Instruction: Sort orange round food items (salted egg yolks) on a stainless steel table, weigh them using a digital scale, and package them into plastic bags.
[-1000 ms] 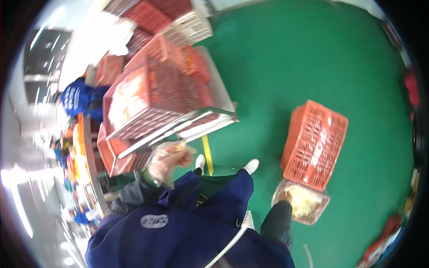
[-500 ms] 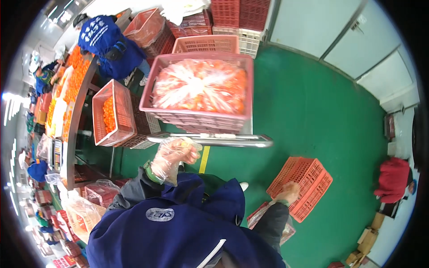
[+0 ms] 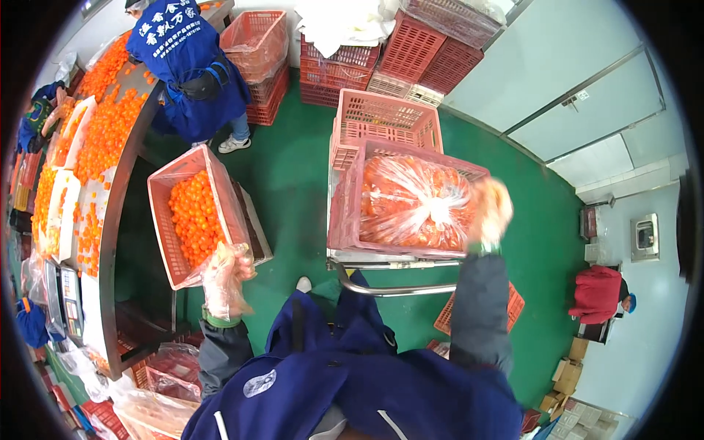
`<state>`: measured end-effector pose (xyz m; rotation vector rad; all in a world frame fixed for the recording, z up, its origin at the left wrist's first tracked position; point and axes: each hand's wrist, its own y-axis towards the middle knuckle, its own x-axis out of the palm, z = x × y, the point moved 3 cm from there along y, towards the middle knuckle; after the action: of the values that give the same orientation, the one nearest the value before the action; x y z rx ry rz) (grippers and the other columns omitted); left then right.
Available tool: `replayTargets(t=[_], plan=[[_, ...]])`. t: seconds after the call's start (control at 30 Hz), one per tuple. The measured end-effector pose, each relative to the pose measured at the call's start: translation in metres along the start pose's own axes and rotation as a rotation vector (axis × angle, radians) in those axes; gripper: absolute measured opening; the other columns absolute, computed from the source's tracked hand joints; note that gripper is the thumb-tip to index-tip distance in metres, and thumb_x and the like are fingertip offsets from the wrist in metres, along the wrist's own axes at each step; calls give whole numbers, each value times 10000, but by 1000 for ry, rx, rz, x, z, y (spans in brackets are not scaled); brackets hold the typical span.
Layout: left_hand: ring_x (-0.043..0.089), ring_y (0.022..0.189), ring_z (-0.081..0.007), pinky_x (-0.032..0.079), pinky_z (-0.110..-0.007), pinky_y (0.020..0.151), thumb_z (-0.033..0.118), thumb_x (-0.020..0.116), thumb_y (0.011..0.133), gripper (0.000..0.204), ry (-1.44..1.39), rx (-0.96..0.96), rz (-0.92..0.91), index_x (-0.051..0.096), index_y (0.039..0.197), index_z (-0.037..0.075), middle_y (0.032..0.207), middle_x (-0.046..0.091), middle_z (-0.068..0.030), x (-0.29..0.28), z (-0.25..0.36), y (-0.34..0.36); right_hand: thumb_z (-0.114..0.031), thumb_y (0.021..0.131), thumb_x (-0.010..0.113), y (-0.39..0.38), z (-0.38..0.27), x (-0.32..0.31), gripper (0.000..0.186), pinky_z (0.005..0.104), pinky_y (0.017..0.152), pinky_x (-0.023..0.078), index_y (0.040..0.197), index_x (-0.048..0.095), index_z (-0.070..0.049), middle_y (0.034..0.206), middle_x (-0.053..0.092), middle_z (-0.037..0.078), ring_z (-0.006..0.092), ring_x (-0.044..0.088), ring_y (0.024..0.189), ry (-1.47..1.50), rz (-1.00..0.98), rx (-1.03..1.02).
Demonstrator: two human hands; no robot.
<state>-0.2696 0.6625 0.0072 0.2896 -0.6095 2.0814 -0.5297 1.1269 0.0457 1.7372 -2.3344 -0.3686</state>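
My left hand (image 3: 226,280), in a clear plastic glove, is at the near corner of a pink crate (image 3: 163,220). Its fingers are curled, and what they hold, if anything, cannot be made out. Small round orange fruit (image 3: 194,213) fills that lined crate. On the right, my right hand (image 3: 490,211) is smeared by motion at the right end of a dark pink crate (image 3: 348,209). Inside this crate lies a bulging clear bag (image 3: 418,205) of orange contents, gathered at its top. The crate rests on a trolley with a curved metal handle (image 3: 396,291).
Behind the bagged crate stands a lighter pink crate (image 3: 386,117). An orange-red crate (image 3: 515,306) lies on the green floor (image 3: 546,253), partly behind my right arm. A person in blue (image 3: 194,81) works at a long table (image 3: 125,198) spread with orange fruit. Stacked crates (image 3: 334,77) line the far wall.
The view has shifted, putting the trolley farther right. My left hand has gone to the fruit crate. My right hand has moved from beside the floor crate up to the bagged crate.
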Motion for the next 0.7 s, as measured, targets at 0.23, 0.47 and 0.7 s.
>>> replayTargets(t=[0.23,0.47,0.7], plan=[[616,719,-153,543,-301,638,250,620,960,269,-11,-21,106,596,1097,20,882,644,-78,-33,19,11,-88,876,611,128,127,259,211,354,702,554,1049,697,-4,906,725,123,217,686,774,-154,-452,239],[520,631,-111,443,-223,538,346,666,940,299,-22,-23,490,615,990,55,809,577,-9,-95,41,30,-380,877,564,131,409,454,370,458,836,554,944,764,-77,1001,725,204,356,706,965,-1327,-798,-144],[513,636,-126,439,-256,569,321,544,1027,373,124,-264,717,666,1062,-30,792,609,-61,-86,39,62,-491,922,527,33,485,495,457,463,857,548,929,755,-95,981,724,200,334,705,972,-1101,-463,469]])
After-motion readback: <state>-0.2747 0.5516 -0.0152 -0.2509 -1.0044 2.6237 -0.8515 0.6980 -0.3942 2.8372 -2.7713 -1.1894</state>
